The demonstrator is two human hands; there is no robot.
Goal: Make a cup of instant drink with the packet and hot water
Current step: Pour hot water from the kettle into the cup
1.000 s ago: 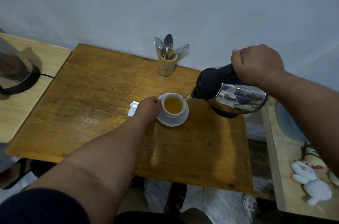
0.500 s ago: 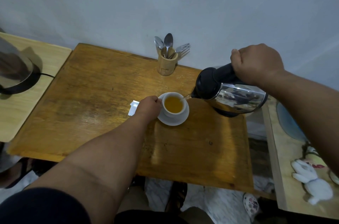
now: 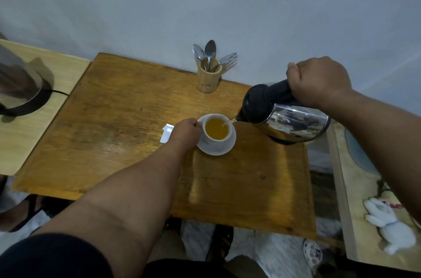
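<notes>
A white cup point(image 3: 214, 139) stands on a white saucer point(image 3: 224, 149) in the middle of the wooden table point(image 3: 127, 122); amber liquid fills most of it. My left hand point(image 3: 185, 130) grips the cup's left side. My right hand point(image 3: 319, 80) is closed on the black handle of a steel kettle point(image 3: 293, 121), tilted left, with a thin stream of water running from its spout into the cup. A white packet point(image 3: 166, 133) lies flat just left of my left hand, partly hidden by it.
A wooden holder with spoons and a fork point(image 3: 208, 79) stands at the table's back edge by the wall. A kettle base with cord point(image 3: 25, 93) sits on a lighter table at left. A white soft toy point(image 3: 389, 225) lies on a surface at right.
The kettle keeps pouring and the liquid in the cup has risen slightly. Both hands hold their places.
</notes>
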